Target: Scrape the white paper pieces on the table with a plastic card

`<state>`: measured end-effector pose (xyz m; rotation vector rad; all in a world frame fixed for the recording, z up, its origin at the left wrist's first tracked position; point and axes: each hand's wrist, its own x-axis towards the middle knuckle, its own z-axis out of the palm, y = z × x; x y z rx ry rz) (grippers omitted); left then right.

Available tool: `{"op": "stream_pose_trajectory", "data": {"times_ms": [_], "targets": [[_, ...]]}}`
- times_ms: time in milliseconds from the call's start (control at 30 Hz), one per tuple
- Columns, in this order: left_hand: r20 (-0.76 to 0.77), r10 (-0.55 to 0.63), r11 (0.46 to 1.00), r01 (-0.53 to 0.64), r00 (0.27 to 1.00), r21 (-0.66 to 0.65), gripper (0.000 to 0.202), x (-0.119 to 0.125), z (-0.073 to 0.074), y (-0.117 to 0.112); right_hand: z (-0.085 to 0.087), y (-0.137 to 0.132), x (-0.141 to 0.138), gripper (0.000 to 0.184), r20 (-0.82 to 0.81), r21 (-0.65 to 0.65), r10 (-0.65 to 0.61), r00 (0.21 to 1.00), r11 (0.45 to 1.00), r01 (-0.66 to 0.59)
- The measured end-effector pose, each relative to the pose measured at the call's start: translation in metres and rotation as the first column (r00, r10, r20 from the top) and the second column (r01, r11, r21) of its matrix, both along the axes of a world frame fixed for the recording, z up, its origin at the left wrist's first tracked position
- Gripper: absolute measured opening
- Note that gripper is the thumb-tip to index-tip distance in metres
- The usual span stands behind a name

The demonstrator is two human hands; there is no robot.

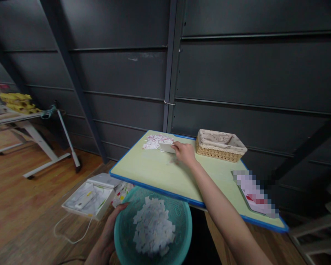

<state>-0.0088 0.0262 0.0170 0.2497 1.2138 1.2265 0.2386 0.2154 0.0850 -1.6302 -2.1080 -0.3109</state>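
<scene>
My left hand (pixel 112 224) grips the rim of a teal mesh basket (pixel 189 224), held under the front edge of the table. A heap of small white paper scraps (pixel 153 226) lies in the basket. Over the tabletop, my right hand (pixel 184 151) pinches a flat white card (pixel 167 148), tilted on its long edge. Just beyond the card a spread pile of white and pinkish paper scraps (pixel 157 140) lies near the far left corner of the table.
The pale green tabletop (pixel 154 169) has a blue edge. A cloth-lined woven basket (pixel 220 145) stands at its back right, with a partly pixelated flat item (pixel 253 195) in front. An open white box (pixel 89 197) and its cord lie on the floor at left.
</scene>
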Motion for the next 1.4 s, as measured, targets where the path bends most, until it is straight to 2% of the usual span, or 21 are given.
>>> {"op": "stream_pose_trajectory", "data": {"times_ms": [133,233,367,533,800,1100,1400], "targets": [[0.003,-0.015,1.0,0.015,1.0,-0.014,0.005,-0.001,-0.005,0.0,0.002,-0.008,-0.003,0.032,-0.005,0.01,0.116,0.993,0.993,-0.116],[0.008,-0.002,1.0,0.002,1.0,-0.023,0.006,0.0,-0.002,-0.001,0.002,-0.01,-0.002,0.031,-0.043,0.036,0.169,0.985,0.985,-0.168],[0.028,0.008,1.0,-0.007,1.0,-0.018,0.013,0.001,0.003,-0.001,-0.001,-0.005,0.002,0.032,-0.092,0.064,0.108,0.99,0.993,-0.103],[0.034,0.024,0.999,-0.023,0.999,-0.041,0.014,0.001,0.004,0.0,-0.006,0.002,0.002,0.034,-0.073,0.031,0.019,0.997,0.999,-0.017],[-0.038,0.006,1.0,-0.006,0.999,-0.008,0.012,0.005,0.008,-0.002,-0.01,0.001,-0.005,0.035,-0.044,0.019,0.078,0.996,0.997,-0.077],[0.014,-0.04,0.999,0.04,0.999,-0.018,0.005,0.001,-0.005,0.001,-0.011,0.001,-0.006,0.035,-0.027,-0.011,0.066,0.997,0.998,-0.066],[0.016,-0.01,1.0,0.01,1.0,0.018,0.007,-0.001,-0.005,0.0,-0.007,-0.001,-0.002,0.033,-0.091,0.019,0.074,0.993,0.997,-0.073]]}}
